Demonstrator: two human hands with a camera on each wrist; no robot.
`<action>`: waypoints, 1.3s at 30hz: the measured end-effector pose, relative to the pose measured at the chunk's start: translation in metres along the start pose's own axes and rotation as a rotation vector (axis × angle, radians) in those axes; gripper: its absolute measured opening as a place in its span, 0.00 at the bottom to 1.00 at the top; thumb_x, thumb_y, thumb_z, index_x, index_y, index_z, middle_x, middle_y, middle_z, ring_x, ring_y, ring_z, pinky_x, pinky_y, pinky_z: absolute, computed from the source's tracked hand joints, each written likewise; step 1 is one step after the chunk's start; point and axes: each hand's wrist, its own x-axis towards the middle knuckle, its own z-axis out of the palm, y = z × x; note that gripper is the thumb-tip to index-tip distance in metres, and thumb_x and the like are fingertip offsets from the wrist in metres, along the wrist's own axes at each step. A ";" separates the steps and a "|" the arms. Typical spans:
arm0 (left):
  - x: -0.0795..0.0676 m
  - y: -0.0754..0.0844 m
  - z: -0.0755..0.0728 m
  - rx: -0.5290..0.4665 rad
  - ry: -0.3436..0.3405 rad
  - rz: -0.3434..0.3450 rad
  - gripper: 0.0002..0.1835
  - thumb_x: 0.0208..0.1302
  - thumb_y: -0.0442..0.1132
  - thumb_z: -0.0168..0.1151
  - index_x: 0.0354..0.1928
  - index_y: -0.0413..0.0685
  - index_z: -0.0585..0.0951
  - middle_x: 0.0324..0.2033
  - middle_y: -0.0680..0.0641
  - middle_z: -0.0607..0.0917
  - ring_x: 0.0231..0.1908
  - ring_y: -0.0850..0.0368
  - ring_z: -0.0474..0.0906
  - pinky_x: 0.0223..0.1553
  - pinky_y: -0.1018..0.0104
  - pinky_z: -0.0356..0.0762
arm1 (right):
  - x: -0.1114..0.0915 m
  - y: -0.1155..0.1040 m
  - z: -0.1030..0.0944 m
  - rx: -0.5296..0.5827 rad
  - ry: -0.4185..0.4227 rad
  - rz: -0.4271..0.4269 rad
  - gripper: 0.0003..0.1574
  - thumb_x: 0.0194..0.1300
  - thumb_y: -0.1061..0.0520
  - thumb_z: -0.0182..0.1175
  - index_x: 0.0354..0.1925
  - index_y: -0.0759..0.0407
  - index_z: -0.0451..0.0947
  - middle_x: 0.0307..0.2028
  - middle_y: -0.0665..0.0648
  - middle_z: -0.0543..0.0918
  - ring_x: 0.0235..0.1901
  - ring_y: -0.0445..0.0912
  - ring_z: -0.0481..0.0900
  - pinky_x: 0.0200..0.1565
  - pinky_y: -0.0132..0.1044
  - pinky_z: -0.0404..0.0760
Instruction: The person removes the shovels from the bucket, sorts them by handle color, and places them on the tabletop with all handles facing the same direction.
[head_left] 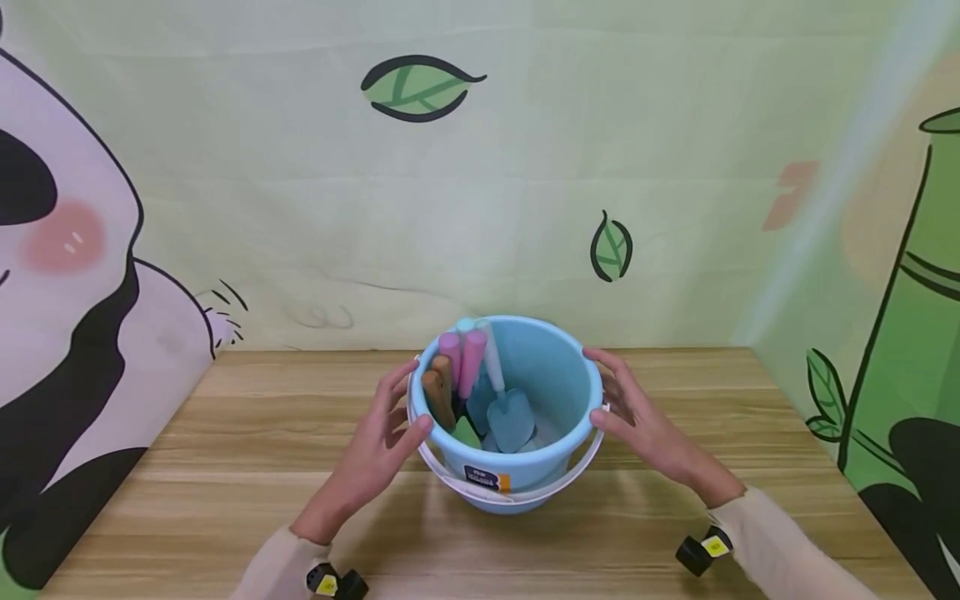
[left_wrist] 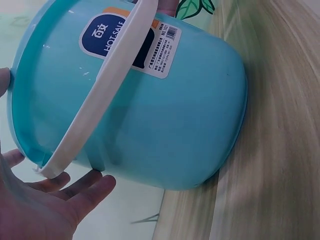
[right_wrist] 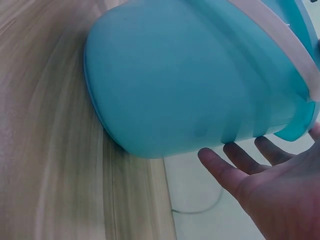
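Observation:
A light-blue plastic bucket (head_left: 525, 471) stands upright on the table, its white handle (head_left: 510, 500) hanging down in front. Inside it are a blue toy shovel (head_left: 512, 421), pink handles (head_left: 472, 362), brown pieces (head_left: 438, 396) and a green piece (head_left: 467, 433); their lower parts are hidden. My left hand (head_left: 378, 450) is at the bucket's left side, thumb at the rim and fingers spread along the outer wall. On the opposite side, my right hand (head_left: 652, 425) has its thumb and index finger at the rim. In the right wrist view its other fingers (right_wrist: 220, 167) extend loosely beside the wall.
The wood-grain table (head_left: 262, 417) stretches around the bucket. Behind its back edge hangs a pale green backdrop (head_left: 525, 167) printed with leaves, a panda and bamboo. Wrist cameras (head_left: 705, 550) sit on both sleeves.

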 end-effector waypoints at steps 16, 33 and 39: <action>-0.001 0.000 0.002 -0.023 0.002 -0.014 0.35 0.76 0.44 0.57 0.79 0.68 0.54 0.74 0.39 0.63 0.68 0.28 0.67 0.55 0.34 0.76 | -0.001 0.002 0.002 0.038 0.000 0.022 0.45 0.75 0.52 0.54 0.80 0.39 0.45 0.75 0.63 0.58 0.71 0.70 0.60 0.57 0.65 0.77; -0.002 -0.001 -0.001 -0.028 0.016 -0.001 0.36 0.76 0.43 0.57 0.79 0.65 0.53 0.75 0.40 0.61 0.68 0.29 0.67 0.53 0.39 0.79 | 0.007 0.003 0.003 0.099 -0.029 0.049 0.45 0.75 0.50 0.54 0.80 0.36 0.44 0.75 0.65 0.56 0.71 0.72 0.60 0.54 0.66 0.78; -0.007 -0.003 -0.008 -0.010 0.035 -0.019 0.36 0.77 0.42 0.56 0.79 0.66 0.53 0.75 0.41 0.61 0.68 0.29 0.67 0.54 0.38 0.79 | 0.014 0.003 0.009 0.120 -0.050 0.034 0.44 0.75 0.51 0.54 0.80 0.39 0.44 0.75 0.67 0.56 0.70 0.73 0.61 0.52 0.68 0.78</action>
